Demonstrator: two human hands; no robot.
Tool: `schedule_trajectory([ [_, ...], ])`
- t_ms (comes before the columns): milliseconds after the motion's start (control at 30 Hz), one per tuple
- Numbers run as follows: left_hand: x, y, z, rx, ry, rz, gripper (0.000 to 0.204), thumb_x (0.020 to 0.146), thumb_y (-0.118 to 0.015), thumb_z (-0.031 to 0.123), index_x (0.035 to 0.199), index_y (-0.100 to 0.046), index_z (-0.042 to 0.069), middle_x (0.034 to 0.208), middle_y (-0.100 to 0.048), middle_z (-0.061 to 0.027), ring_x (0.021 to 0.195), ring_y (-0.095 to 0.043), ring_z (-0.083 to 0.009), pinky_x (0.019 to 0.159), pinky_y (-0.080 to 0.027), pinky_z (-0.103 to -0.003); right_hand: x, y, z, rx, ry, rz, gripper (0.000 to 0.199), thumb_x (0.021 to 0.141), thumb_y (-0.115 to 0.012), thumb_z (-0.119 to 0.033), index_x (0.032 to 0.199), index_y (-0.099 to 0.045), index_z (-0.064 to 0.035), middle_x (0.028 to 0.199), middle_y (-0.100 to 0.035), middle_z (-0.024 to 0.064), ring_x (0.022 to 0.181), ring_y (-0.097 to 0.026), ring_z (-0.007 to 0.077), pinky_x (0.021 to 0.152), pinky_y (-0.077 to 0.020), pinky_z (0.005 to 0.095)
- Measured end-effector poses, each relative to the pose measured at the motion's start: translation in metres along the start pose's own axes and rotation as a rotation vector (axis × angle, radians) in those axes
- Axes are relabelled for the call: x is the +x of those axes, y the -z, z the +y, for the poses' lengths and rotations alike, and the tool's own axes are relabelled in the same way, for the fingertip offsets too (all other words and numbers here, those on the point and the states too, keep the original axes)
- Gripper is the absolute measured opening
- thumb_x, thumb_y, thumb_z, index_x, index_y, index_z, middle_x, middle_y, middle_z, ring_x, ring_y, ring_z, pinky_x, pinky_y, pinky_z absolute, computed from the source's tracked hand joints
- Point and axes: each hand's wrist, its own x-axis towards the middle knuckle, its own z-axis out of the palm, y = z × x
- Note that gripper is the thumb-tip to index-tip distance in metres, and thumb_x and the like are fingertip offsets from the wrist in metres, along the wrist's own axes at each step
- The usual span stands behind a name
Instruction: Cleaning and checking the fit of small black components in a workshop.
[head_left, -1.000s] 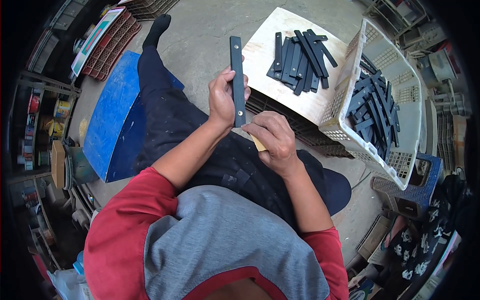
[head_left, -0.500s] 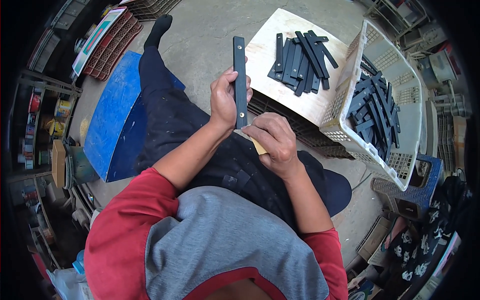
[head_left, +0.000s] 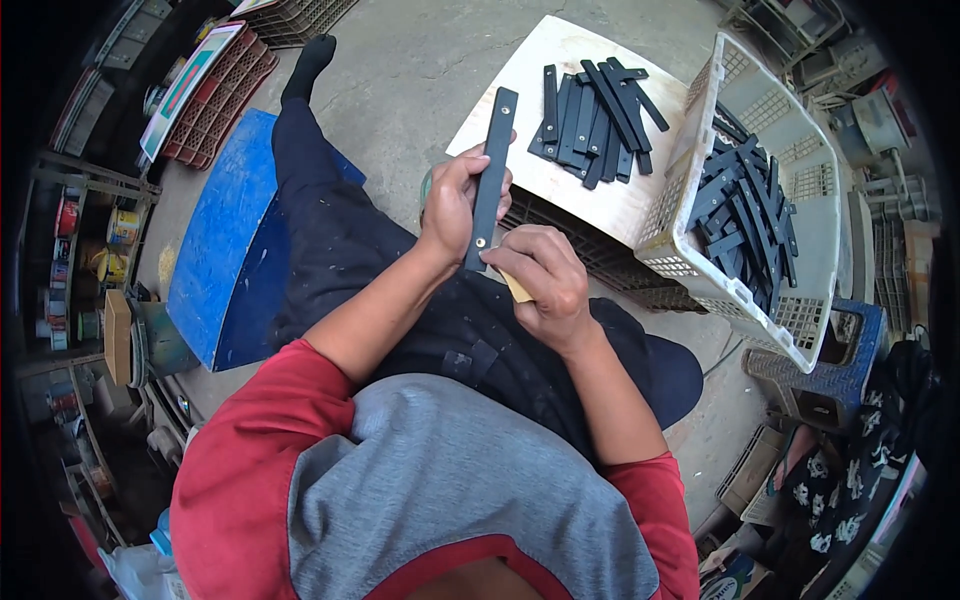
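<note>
My left hand is wrapped round a flat black bar with a small brass-coloured round fitting near each end. The bar is held over my lap, its far end tilted to the right. My right hand pinches a small folded yellow sheet that looks like sandpaper. Its fingertips touch the bar's near end, beside the lower fitting. Several similar black bars lie in a loose pile on a pale board ahead to the right. More black bars fill part of a white plastic basket.
Left of my outstretched leg is a blue panelled object. A brown crate stands at the far left, and shelves with paint cans line the left side. A blue-grey plastic stool is below the basket on the right.
The bar's far end has swung to the right, so it now leans more. My right hand stays at the near end with the yellow sheet. The view has shifted slightly.
</note>
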Motion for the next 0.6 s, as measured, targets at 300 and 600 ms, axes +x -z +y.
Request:
schedule_trajectory([
  [300, 0.002, 0.000, -0.005, -0.033, 0.048, -0.012, 0.050, 0.089, -0.031, 0.023, 0.130, -0.041, -0.004, 0.070, -0.045, -0.0048, 0.058, -0.042, -0.0120, 0.058, -0.039, -0.022, 0.003, 0.001, 0.001, -0.041, -0.015, 0.054, 0.029, 0.060, -0.063, 0.007, 0.086, -0.066, -0.0027, 0.083, -0.058, 0.0111, 0.081, -0.059, 0.0287, 0.071, -0.0476, 0.0356],
  [600, 0.005, -0.001, 0.004, -0.062, -0.082, 0.087, 0.046, 0.087, -0.036, 0.023, 0.123, -0.046, -0.004, 0.067, -0.045, -0.0049, 0.053, -0.043, -0.0115, 0.050, -0.039, -0.023, -0.002, -0.002, -0.003, 0.004, -0.057, 0.030, 0.026, 0.063, -0.067, 0.007, 0.087, -0.065, -0.0030, 0.082, -0.058, 0.0101, 0.079, -0.059, 0.0265, 0.068, -0.0474, 0.0345],
])
